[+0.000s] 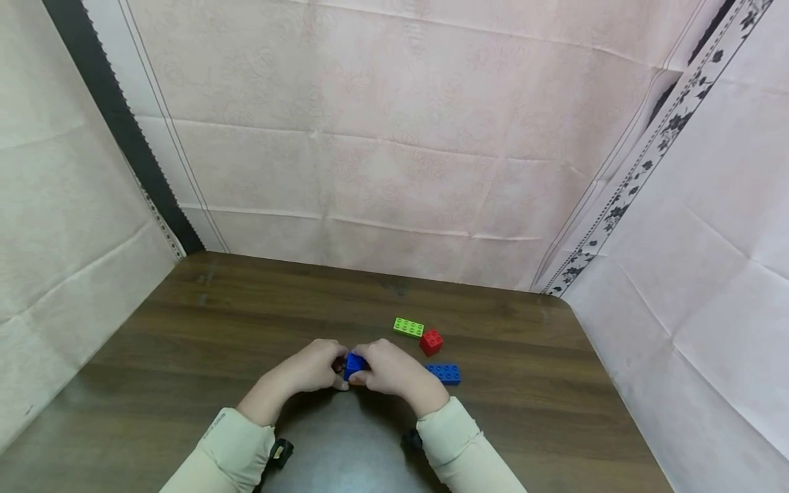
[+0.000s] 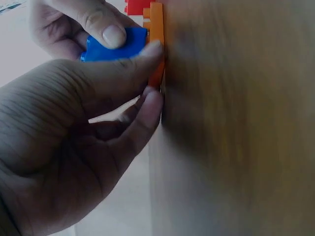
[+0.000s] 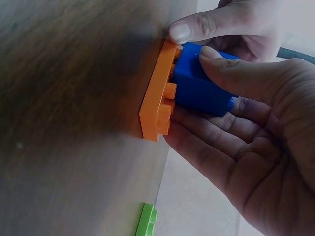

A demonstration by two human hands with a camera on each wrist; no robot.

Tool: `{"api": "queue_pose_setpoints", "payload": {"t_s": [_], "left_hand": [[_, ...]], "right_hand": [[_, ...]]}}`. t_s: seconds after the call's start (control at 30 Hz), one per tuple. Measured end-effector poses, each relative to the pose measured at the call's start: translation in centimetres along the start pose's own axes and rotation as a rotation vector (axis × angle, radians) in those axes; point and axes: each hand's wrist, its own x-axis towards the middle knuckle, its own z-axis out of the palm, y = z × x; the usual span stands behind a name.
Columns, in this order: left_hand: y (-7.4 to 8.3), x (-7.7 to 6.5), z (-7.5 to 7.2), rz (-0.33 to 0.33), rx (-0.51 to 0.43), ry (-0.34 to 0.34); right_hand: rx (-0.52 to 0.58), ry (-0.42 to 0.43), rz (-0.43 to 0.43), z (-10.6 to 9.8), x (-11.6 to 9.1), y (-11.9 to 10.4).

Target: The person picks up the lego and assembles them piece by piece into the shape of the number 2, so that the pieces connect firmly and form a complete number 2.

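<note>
A blue block [image 3: 197, 88] stands on the studs of a flat orange brick [image 3: 156, 93], over the orange brick's left part in the head view. My right hand [image 1: 391, 368] grips the blue block, its thumb on one face and fingers curled around the other side. With thumb and fingers, my left hand [image 1: 311, 368] pinches the orange brick's left end, which lies low at the tabletop. Bare orange studs show on the right in the right wrist view. From above, both hands cover most of the orange brick, and only part of the blue block [image 1: 354, 364] shows.
Behind my right hand on the wooden table [image 1: 296, 294] lie a lime green brick [image 1: 409, 327] and a red brick [image 1: 431, 342]. A long blue brick [image 1: 444, 374] lies right beside the right wrist. White cloth walls [image 1: 382, 137] border the table's back and sides.
</note>
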Motion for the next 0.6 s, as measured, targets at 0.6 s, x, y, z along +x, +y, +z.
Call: {"api": "queue_pose_setpoints", "payload": {"t_s": [0.6], "left_hand": [[1.3,-0.8,-2.3,0.048,-0.09,0.039]], "right_hand": [[0.009,0.006,-0.022,0.0,0.1,0.6]]}}
